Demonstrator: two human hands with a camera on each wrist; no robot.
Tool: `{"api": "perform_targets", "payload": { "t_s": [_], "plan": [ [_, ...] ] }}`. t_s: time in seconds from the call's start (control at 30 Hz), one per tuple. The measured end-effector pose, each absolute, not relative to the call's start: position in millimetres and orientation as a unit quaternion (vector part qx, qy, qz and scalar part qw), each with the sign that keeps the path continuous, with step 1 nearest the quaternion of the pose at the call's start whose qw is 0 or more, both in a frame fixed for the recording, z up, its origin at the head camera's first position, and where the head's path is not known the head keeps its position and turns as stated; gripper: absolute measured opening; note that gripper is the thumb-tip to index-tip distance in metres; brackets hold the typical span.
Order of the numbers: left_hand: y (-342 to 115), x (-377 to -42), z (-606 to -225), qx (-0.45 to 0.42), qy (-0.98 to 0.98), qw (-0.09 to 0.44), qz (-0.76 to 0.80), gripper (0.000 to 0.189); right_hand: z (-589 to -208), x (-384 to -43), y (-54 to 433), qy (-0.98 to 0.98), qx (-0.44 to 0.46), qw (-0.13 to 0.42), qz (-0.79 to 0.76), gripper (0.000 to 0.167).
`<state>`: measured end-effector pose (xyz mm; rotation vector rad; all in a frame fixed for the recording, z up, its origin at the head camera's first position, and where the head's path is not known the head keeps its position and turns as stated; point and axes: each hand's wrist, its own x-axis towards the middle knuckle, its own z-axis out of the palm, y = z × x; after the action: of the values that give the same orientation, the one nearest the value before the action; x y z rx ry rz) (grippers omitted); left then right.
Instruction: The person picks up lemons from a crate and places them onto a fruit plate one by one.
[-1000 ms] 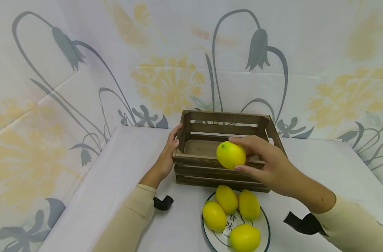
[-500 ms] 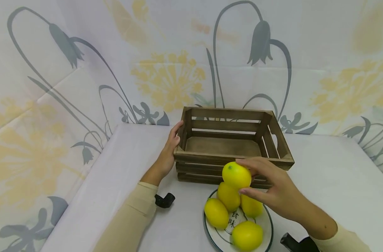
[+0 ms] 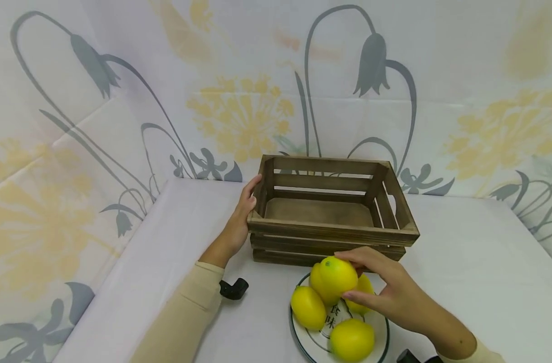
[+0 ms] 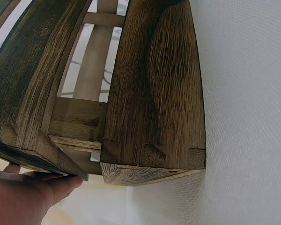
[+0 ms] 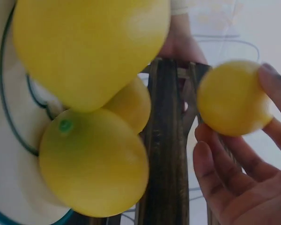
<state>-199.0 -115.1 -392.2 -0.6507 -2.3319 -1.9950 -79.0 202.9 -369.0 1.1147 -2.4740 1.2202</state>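
A yellow lemon (image 3: 338, 276) is pinched between the thumb and fingers of my right hand (image 3: 389, 295), low over the plate (image 3: 295, 333). In the head view it overlaps the lemon (image 3: 318, 287) at the plate's back. More lemons lie on the plate: one at the left (image 3: 308, 308), one in front (image 3: 352, 341) and one partly behind the right hand (image 3: 363, 295). The right wrist view shows the held lemon (image 5: 235, 97) at the fingertips. My left hand (image 3: 237, 222) rests with extended fingers against the left end of the brown slatted wooden crate (image 3: 330, 229).
The crate stands upright behind the plate, its visible floor (image 3: 318, 212) bare. White cloth (image 3: 475, 262) covers the table, and a flower-printed cloth (image 3: 239, 60) hangs behind. Black camera mounts (image 3: 234, 289) stick out at both wrists.
My right hand has moved down and toward me with the lemon, from in front of the crate's opening to over the plate. The left hand has stayed at the crate's end.
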Motion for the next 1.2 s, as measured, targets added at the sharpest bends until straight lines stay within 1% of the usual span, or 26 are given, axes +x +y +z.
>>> {"api": "perform_targets", "payload": {
  "t_s": [0.17, 0.33, 0.53, 0.67, 0.97, 1.2],
  "plan": [
    [-115.7, -198.7, -393.5, -0.204, -0.748, 0.004, -0.631, 0.054, -377.7, -78.9, 206.6, -0.835, 0.393, 0.047, 0.382, 0.060],
    [-116.3, -200.4, -394.4, -0.204, -0.750, 0.004, -0.629, 0.055, -380.9, -75.0, 208.0, -0.858, 0.375, -0.001, 0.351, 0.056],
    [-115.1, -201.5, -391.9, -0.213, -0.749, 0.011, -0.628, 0.056, -378.0, -72.4, 209.5, -0.876, 0.376, -0.028, 0.302, 0.049],
    [-115.1, -199.8, -392.7, -0.214, -0.748, 0.012, -0.628, 0.055, -378.2, -72.2, 209.4, -0.878, 0.378, -0.048, 0.290, 0.048],
    [-116.3, -198.3, -394.8, -0.214, -0.746, 0.014, -0.631, 0.055, -381.1, -74.8, 210.6, -0.870, 0.412, -0.030, 0.270, 0.049],
    [-115.3, -200.2, -395.1, -0.216, -0.744, 0.013, -0.632, 0.056, -380.7, -74.3, 210.4, -0.874, 0.401, -0.044, 0.270, 0.050]
  ]
}}
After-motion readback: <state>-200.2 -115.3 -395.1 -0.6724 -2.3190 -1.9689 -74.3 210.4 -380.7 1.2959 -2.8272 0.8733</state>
